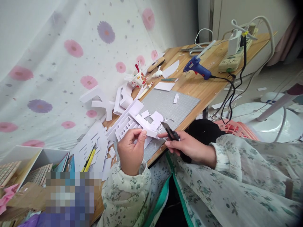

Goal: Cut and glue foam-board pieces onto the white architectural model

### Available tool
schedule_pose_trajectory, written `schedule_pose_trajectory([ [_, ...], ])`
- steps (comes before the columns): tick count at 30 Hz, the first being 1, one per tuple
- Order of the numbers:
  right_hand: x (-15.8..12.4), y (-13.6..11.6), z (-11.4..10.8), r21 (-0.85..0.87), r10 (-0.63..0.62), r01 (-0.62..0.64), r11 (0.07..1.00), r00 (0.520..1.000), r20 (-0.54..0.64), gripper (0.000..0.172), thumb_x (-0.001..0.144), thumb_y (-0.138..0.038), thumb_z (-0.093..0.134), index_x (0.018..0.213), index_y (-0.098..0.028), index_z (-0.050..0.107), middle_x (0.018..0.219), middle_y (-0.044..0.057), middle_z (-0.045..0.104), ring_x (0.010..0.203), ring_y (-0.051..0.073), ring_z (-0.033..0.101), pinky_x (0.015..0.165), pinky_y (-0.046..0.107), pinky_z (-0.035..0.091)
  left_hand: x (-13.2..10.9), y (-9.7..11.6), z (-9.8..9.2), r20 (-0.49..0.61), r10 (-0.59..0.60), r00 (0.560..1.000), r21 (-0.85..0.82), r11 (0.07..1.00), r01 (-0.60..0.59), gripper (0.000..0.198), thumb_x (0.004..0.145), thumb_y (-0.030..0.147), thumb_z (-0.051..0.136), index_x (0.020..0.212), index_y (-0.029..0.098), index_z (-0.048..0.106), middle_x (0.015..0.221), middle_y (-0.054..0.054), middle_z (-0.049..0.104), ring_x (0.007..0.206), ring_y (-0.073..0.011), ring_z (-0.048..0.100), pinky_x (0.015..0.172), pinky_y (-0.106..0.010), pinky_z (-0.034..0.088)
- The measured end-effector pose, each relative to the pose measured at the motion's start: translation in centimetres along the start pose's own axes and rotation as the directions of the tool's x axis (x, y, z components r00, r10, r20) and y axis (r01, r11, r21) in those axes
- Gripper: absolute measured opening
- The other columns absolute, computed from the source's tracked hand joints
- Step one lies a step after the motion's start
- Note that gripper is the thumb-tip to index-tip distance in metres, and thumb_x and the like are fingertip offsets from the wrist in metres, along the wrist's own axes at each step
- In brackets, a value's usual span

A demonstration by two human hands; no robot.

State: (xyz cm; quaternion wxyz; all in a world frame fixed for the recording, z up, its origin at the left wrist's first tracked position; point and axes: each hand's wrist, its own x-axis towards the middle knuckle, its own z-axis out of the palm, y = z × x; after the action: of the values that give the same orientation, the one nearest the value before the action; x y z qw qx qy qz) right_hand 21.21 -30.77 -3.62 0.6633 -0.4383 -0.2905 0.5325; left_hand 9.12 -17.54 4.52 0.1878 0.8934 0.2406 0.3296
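Observation:
My left hand (131,150) pinches a white foam-board cutout (145,125) with several slots cut in it, holding it above the grey cutting mat (170,104). My right hand (189,146) is closed around a black craft knife (169,131), whose blade tip points at the cutout's lower edge. Both hands hover over the near edge of the wooden table (208,85). Both sleeves are pale with a small flower print.
White foam-board scraps (101,101) pile up at the table's left. A blue glue gun (196,67), scissors (193,49), a paper cup (139,78) and a power strip (233,60) sit further back. A yellow ruler (89,159) lies left. A pink basket (236,129) and fan base (265,121) are on the floor.

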Motion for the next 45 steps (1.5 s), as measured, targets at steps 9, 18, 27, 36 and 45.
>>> schedule_pose_trajectory([
  [9, -1.0, 0.9, -1.2, 0.061, 0.015, -0.007, 0.998, 0.99, -0.143, 0.041, 0.071, -0.037, 0.066, 0.102, -0.01, 0.063, 0.06, -0.005, 0.046, 0.051, 0.008, 0.041, 0.044, 0.022, 0.033, -1.1, -0.5, 2.3, -0.003, 0.291, 0.957, 0.165, 0.944, -0.287, 0.002, 0.084, 0.019, 0.063, 0.083, 0.018, 0.064, 0.083, -0.003, 0.06, 0.081, -0.0147, 0.058, 0.077, -0.029, 0.047],
  [18, -1.2, 0.9, -1.2, 0.082, 0.016, -0.003, 0.997, 0.987, -0.162, 0.04, 0.07, -0.038, 0.068, 0.098, -0.01, 0.063, 0.058, -0.006, 0.045, 0.05, 0.008, 0.041, 0.043, 0.022, 0.032, -1.8, -1.3, 2.9, 0.014, 0.313, 0.95, 0.295, 0.906, -0.303, 0.008, 0.085, 0.024, 0.061, 0.084, 0.019, 0.067, 0.085, -0.005, 0.056, 0.083, -0.019, 0.055, 0.078, -0.034, 0.045],
  [27, -1.0, 0.1, -0.7, -0.096, -0.017, 0.007, 0.995, 0.994, -0.105, 0.049, 0.075, -0.037, 0.061, 0.116, -0.009, 0.06, 0.055, -0.006, 0.044, 0.048, 0.008, 0.041, 0.047, 0.023, 0.033, -0.5, -0.6, 2.4, 0.177, 0.278, 0.944, 0.334, 0.885, -0.323, 0.005, 0.084, 0.022, 0.06, 0.079, 0.02, 0.061, 0.089, -0.004, 0.067, 0.09, -0.0218, 0.056, 0.084, -0.038, 0.04],
  [36, -0.9, 0.0, -0.3, -0.187, -0.049, 0.031, 0.982, 0.994, -0.094, 0.049, 0.078, -0.033, 0.058, 0.119, -0.008, 0.061, 0.055, -0.006, 0.045, 0.05, 0.009, 0.04, 0.048, 0.022, 0.033, -0.8, -0.6, 2.6, 0.143, 0.258, 0.955, 0.336, 0.895, -0.293, 0.006, 0.085, 0.021, 0.06, 0.079, 0.021, 0.058, 0.087, -0.001, 0.071, 0.094, -0.0219, 0.059, 0.086, -0.039, 0.033],
  [45, -0.7, 0.2, -0.3, -0.148, 0.002, -0.021, 0.989, 0.993, -0.122, 0.056, 0.076, -0.036, 0.06, 0.124, -0.008, 0.058, 0.054, -0.006, 0.045, 0.047, 0.009, 0.039, 0.047, 0.022, 0.031, -0.7, -1.1, 2.9, 0.094, 0.284, 0.954, 0.333, 0.894, -0.299, 0.008, 0.089, 0.026, 0.057, 0.083, 0.022, 0.059, 0.088, -0.003, 0.07, 0.093, -0.0211, 0.06, 0.084, -0.037, 0.035],
])
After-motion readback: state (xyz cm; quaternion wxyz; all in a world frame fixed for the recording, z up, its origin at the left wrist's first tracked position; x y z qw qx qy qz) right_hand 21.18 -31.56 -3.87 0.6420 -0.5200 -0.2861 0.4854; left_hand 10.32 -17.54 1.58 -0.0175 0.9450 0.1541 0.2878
